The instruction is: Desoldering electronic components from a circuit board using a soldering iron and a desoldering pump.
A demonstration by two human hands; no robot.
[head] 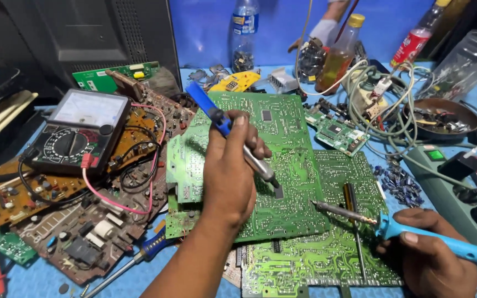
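Blue-topped bench (40, 278), crowded from edge to edge, with a blue wall behind and a dark cabinet at the back left. Dead centre lies a green circuit board (282, 165), solder side up, resting on a second green board (327, 248) that pokes out below and to the right. The left hand (230, 171) is wrapped tight around a blue-and-silver desoldering pump (233, 135) — its grip closed on the barrel, handle slanting up to the left, tip down on the top board by a small dark patch. Over on the right, the right hand (432, 251) has its grip closed on the light-blue handle of a soldering iron (404, 229); the metal shaft points left and the tip sits just above the boards' overlap, near the pump's nozzle but apart from it. A screwdriver with a dark handle (354, 221) lies on the lower board, just beside the iron. To the left, an analogue multimeter (78, 132) sits on a heap of brown boards (84, 221), red lead (120, 204) looping away. Along the back stand a clear plastic bottle (244, 33) and a bottle of amber liquid (340, 55); a tangle of pale cables (376, 105) spreads beside a brown dish of parts (443, 116). A grey power strip (459, 193) runs down the right edge — plugs in it.
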